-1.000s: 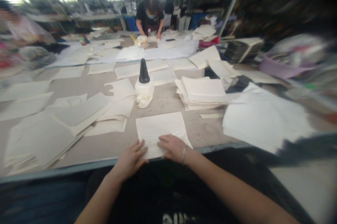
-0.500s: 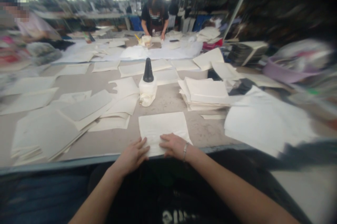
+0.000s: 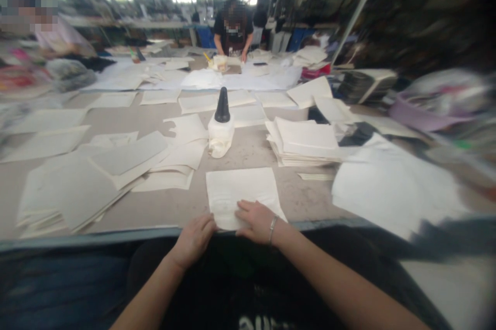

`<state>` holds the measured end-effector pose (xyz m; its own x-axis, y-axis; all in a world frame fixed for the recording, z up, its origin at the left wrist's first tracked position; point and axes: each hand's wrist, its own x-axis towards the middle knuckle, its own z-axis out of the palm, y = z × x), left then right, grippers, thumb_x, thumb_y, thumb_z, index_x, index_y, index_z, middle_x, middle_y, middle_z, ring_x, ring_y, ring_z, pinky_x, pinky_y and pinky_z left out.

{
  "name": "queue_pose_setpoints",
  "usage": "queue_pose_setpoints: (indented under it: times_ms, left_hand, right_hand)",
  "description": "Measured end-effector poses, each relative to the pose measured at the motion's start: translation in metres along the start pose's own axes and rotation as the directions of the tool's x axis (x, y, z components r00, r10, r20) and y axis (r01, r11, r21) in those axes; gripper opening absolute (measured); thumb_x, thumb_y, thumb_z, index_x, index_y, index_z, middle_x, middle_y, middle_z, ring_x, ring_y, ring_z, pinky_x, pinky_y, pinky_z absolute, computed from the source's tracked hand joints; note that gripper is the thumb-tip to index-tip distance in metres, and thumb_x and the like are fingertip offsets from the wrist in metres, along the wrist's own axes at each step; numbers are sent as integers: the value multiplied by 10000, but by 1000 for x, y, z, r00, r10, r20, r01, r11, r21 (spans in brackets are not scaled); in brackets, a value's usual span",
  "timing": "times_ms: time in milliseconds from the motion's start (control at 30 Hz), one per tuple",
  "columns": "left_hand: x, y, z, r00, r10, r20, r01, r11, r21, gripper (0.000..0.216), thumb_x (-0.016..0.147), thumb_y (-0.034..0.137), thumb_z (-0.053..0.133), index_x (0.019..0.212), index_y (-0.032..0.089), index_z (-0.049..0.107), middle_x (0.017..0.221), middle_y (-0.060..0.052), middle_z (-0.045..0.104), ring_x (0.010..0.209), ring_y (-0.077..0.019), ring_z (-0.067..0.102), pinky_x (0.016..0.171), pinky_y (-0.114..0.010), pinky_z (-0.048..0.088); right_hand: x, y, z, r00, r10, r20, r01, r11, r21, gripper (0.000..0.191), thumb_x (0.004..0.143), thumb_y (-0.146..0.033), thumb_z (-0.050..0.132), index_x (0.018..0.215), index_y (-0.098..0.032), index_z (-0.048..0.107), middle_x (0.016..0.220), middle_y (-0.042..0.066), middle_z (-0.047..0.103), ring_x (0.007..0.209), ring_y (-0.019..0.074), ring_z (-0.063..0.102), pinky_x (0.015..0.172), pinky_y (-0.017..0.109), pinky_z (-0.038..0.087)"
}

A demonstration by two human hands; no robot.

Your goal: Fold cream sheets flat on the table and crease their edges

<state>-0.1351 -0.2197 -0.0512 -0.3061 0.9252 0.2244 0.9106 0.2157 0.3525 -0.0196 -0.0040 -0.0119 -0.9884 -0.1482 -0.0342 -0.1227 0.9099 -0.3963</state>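
Note:
A white rectangular sheet (image 3: 241, 184) lies at the table's near edge, faintly creased across its middle. My right hand (image 3: 257, 220), with a bracelet at the wrist, rests flat on its lower right part, fingers spread. At the near left corner, my left hand (image 3: 196, 236) has its fingers drawn together on the sheet's edge; the thumb is hidden. Beyond the sheet stands a white bottle (image 3: 221, 134) with a black cone-shaped nozzle, its base wrapped in something pale.
Loose pale sheets (image 3: 83, 188) spread over the left of the table. To the right are a stack of pale pieces (image 3: 308, 139), a large white sheet (image 3: 391, 180) overhanging the edge, and a purple basin (image 3: 416, 113). A co-worker (image 3: 233, 30) bends over the table's far side.
My left hand has slid back from the sheet's surface to its near left corner, and its fingers have closed together. My right hand stays flat on the sheet. The view has shifted slightly.

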Motion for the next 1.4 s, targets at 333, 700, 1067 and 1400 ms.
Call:
queue_pose_setpoints:
  times_ms: [333,700,1067,1400]
  left_hand:
    - [23,2,7,971,-105,-214,108,994,1,126,907,207,418,859,186,532,834,-32,553,763,-135,548,708,-262,487]
    - [2,33,33,950,-171,-262,183,983,22,327,866,194,481,1189,140,498,1157,-124,563,1075,-232,504,943,-386,450]
    - [29,30,24,938,-317,-140,335,934,126,342,904,230,390,1210,146,519,941,-92,590,862,-217,520,796,-364,480]
    - [54,19,8,933,-347,97,323,925,200,330,796,54,397,979,188,636,871,-82,588,781,-196,563,699,-305,467]
  right_hand:
    - [31,-39,23,973,224,-51,-228,969,-95,141,884,-233,474,871,-193,609,873,63,589,826,199,542,634,273,401]
    - [48,9,30,880,469,-68,-423,842,335,264,865,-307,474,670,-167,582,660,40,603,680,175,542,640,267,362]
    - [39,32,39,830,530,-174,-333,721,608,396,866,-480,358,778,-167,584,687,-3,575,656,154,483,583,247,366]
    - [40,34,39,841,519,-153,-348,735,582,334,845,-438,425,662,-180,534,619,-25,515,634,138,458,582,241,323]
